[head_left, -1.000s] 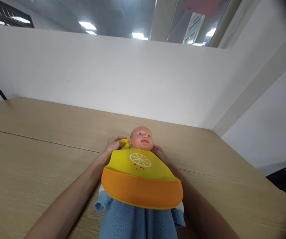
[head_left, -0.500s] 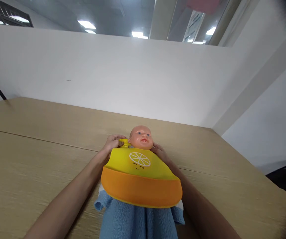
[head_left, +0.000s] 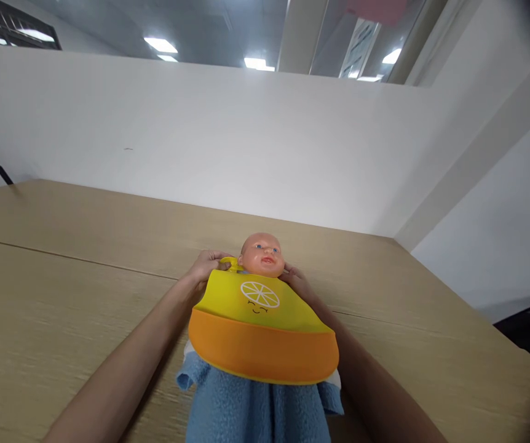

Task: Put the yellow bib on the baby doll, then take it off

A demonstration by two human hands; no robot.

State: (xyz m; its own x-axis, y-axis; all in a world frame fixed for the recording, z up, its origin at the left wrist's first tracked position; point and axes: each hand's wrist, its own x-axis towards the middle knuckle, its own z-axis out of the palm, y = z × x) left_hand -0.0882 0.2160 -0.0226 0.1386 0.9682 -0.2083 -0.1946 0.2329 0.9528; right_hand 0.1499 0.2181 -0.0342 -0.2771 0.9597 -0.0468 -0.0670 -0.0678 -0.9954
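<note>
A white wall (head_left: 200, 135) stands along the back edge of the wooden desk (head_left: 75, 307), whose far right corner meets a second wall panel (head_left: 500, 240). On the desk, nearer its back right corner than its back left one, rests a doll (head_left: 261, 253), face up, its head toward the back edge and its blue outfit (head_left: 251, 412) running toward the near side, beyond the picture; placed that way, its neck seems within easy reach from both sides. A bib (head_left: 260, 301) covers the doll's chest, lemon print uppermost, with its orange pocket (head_left: 265, 349) spread over the outfit, so the neck end sits just under the chin. The person's arms pass on either side of the doll, probably to leave its front free. The left hand (head_left: 206, 264), beside the doll's ear, pinches a yellow strap (head_left: 230, 264) between thumb and fingers, likely to control that end close to the neck. The right hand (head_left: 295, 280) is at the other side of the neck, fingers curled in behind the head; what they grip, if anything, I cannot tell. A thin black cable (head_left: 2, 172) comes down by the desk's back left corner, well apart from the doll.
</note>
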